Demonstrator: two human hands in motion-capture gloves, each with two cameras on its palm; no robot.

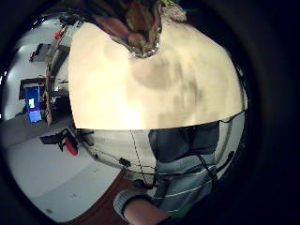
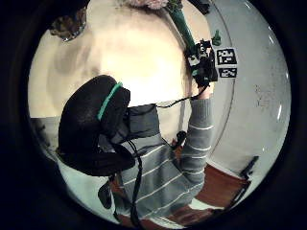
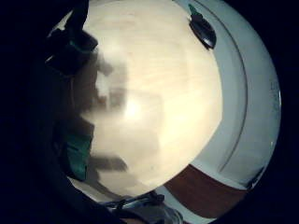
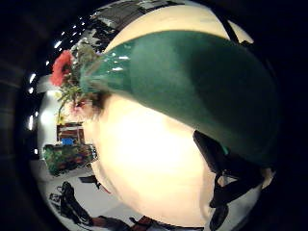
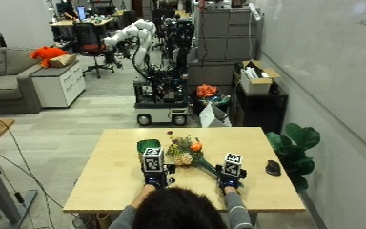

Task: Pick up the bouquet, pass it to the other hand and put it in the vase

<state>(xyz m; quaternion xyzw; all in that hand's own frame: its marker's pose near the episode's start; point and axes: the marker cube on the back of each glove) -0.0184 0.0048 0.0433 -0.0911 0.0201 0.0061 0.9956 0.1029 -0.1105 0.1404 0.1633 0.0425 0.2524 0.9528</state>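
The right hand [image 5: 230,180] grips the bouquet [image 5: 186,151] by its stem; blooms point to 10 o'clock, beside the vase [image 5: 148,145]. Left hand [image 5: 155,178]: cannot tell.

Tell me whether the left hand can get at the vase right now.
Probably yes. The left hand rests on the table just short of the vase, with bare tabletop between them. The bouquet, held in the right hand, lies beside that path.

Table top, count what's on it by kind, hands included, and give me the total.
Bouquet: 1
Green vase: 1
Computer mouse: 1
Gloved hands: 2, left hand, right hand
Total: 5
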